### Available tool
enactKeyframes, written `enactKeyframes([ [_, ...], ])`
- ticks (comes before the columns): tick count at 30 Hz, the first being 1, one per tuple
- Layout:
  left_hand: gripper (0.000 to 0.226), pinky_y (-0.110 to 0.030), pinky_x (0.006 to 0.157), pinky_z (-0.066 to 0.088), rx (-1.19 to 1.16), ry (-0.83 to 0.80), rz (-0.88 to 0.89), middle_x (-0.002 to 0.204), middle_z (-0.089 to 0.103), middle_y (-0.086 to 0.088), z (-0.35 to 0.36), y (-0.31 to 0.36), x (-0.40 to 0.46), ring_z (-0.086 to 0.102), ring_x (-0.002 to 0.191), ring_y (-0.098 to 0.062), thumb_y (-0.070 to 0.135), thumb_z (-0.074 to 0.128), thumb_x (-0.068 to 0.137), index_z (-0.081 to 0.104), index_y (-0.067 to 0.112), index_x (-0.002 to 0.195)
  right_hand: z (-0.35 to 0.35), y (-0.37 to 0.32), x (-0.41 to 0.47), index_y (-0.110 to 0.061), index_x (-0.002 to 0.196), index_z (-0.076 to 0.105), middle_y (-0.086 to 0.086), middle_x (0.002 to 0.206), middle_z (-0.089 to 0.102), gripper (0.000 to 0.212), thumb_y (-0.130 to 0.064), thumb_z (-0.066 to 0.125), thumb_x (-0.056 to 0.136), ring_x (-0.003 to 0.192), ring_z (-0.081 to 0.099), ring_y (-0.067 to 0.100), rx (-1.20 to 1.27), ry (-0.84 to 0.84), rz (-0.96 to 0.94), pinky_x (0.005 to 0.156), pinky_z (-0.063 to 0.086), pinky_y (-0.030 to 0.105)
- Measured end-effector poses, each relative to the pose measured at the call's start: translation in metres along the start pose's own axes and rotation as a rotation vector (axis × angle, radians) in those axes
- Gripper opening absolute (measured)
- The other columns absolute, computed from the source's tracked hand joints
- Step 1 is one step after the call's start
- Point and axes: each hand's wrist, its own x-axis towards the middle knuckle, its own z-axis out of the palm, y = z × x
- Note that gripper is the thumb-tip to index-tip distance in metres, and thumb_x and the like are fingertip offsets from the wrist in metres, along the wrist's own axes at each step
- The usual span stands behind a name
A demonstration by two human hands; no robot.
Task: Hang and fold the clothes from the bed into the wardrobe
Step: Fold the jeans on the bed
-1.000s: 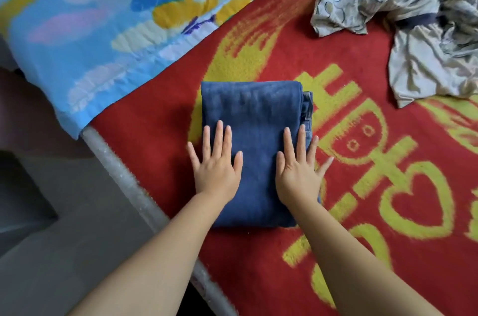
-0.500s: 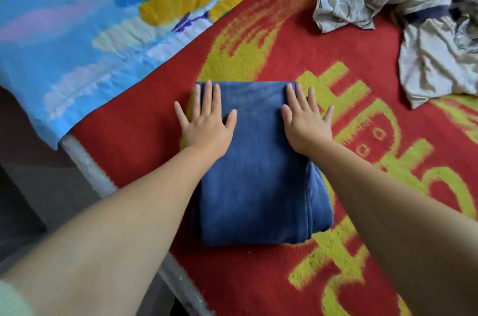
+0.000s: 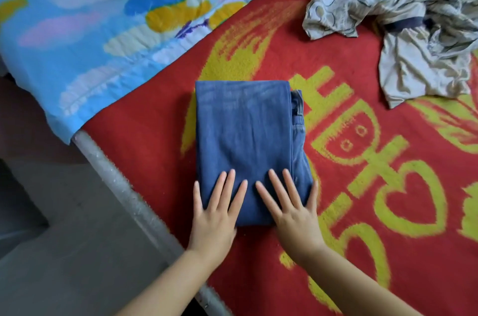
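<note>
The folded jeans [image 3: 243, 144] lie as a neat blue rectangle at the middle of the bed's red blanket [image 3: 388, 251]. The left hand [image 3: 216, 214] and right hand [image 3: 292, 212] lie flat on the bundle's near end at 6 o'clock, fingers straight and spread, pressing the denim and gripping nothing. This looks like the smoothing stage that finishes the fold. The next move likely calls for sliding the fingers under the bundle to lift it whole toward the wardrobe, which is out of view. A crumpled patterned garment [image 3: 413, 30] waits unfolded at 2 o'clock; a floral quilt [image 3: 90, 18] lies at 10 o'clock.
</note>
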Motion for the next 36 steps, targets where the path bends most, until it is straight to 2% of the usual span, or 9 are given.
enactKeyframes([
  [3,0.123,-0.069,0.098,0.031,0.034,-0.030,-0.012,0.150,0.036,-0.016,0.002,-0.005,0.013,0.036,0.138,-0.032,0.036,0.093,0.038,0.036,0.021,0.146,0.003,-0.003,0.013,-0.025,0.142,0.043,0.011,0.146,0.045,0.084,-0.016,0.077,0.066,0.134,0.042,0.037,0.008,-0.041,0.041,0.089,0.034,0.078],
  [5,0.114,-0.067,0.095,0.038,0.041,-0.085,-0.036,0.148,0.039,-0.015,-0.002,-0.006,0.014,0.038,0.137,-0.032,0.036,0.093,0.041,0.042,0.023,0.143,-0.002,-0.005,0.014,-0.024,0.140,0.050,0.009,0.144,0.048,0.088,-0.017,0.086,0.060,0.133,0.043,0.036,0.049,-0.101,0.088,0.086,0.040,0.074],
  [7,0.101,-0.063,0.102,0.035,0.016,-0.141,-0.046,0.154,0.030,-0.011,-0.010,-0.006,0.015,0.027,0.143,-0.031,0.037,0.084,0.062,0.032,0.026,0.148,-0.015,-0.007,0.017,-0.028,0.145,0.040,0.003,0.152,0.038,0.080,-0.019,0.077,0.075,0.142,0.030,0.033,0.075,-0.157,0.110,0.094,0.038,0.070],
  [10,0.077,-0.050,0.113,0.023,-0.056,-0.171,-0.058,0.161,0.008,0.001,-0.030,-0.013,0.022,0.004,0.148,-0.024,0.031,0.056,0.092,0.008,0.030,0.152,-0.042,-0.004,0.024,-0.034,0.152,0.015,-0.009,0.160,0.013,0.067,-0.017,0.048,0.096,0.149,0.001,0.023,0.145,-0.208,0.135,0.109,0.022,0.060],
  [13,0.067,-0.043,0.112,0.027,-0.092,-0.091,-0.060,0.159,0.015,0.004,-0.074,-0.023,0.024,0.011,0.147,-0.021,0.024,0.050,0.095,0.013,0.030,0.151,-0.091,-0.007,0.030,-0.033,0.151,0.019,-0.011,0.158,0.017,0.062,-0.016,0.046,0.097,0.148,0.004,0.021,0.189,-0.180,0.144,0.107,0.025,0.057],
  [16,0.062,-0.043,0.109,0.031,-0.087,0.020,-0.076,0.158,0.020,0.003,-0.130,-0.032,0.018,0.015,0.146,-0.023,0.020,0.044,0.097,0.016,0.029,0.151,-0.149,-0.011,0.033,-0.033,0.150,0.023,-0.010,0.156,0.021,0.060,-0.016,0.046,0.097,0.148,0.007,0.020,0.192,-0.106,0.139,0.106,0.029,0.056],
  [20,0.060,-0.044,0.107,0.033,-0.084,0.049,-0.137,0.156,0.024,0.000,-0.186,-0.047,-0.022,0.020,0.144,-0.027,0.018,0.042,0.097,0.017,0.027,0.151,-0.212,-0.038,0.022,-0.033,0.149,0.026,-0.010,0.153,0.026,0.058,-0.019,0.048,0.097,0.146,0.011,0.018,0.139,-0.072,0.043,0.105,0.032,0.054],
  [28,0.064,-0.041,0.103,0.037,-0.171,0.162,-0.450,0.154,0.030,-0.006,-0.222,-0.124,-0.193,0.026,0.142,-0.030,0.006,0.045,0.093,0.024,0.022,0.151,-0.276,-0.192,0.000,-0.036,0.147,0.028,-0.012,0.153,0.024,0.059,-0.021,0.049,0.095,0.146,0.011,0.015,0.053,-0.025,-0.305,0.106,0.031,0.051],
  [36,0.061,-0.045,0.104,0.039,-0.181,0.087,-0.800,0.155,0.026,-0.005,-0.213,-0.220,-0.442,0.024,0.141,-0.029,0.014,0.044,0.097,0.018,0.024,0.151,-0.294,-0.439,-0.071,-0.031,0.147,0.031,-0.008,0.153,0.027,0.056,-0.018,0.048,0.095,0.144,0.015,0.017,0.004,-0.056,-0.675,0.109,0.031,0.050],
])
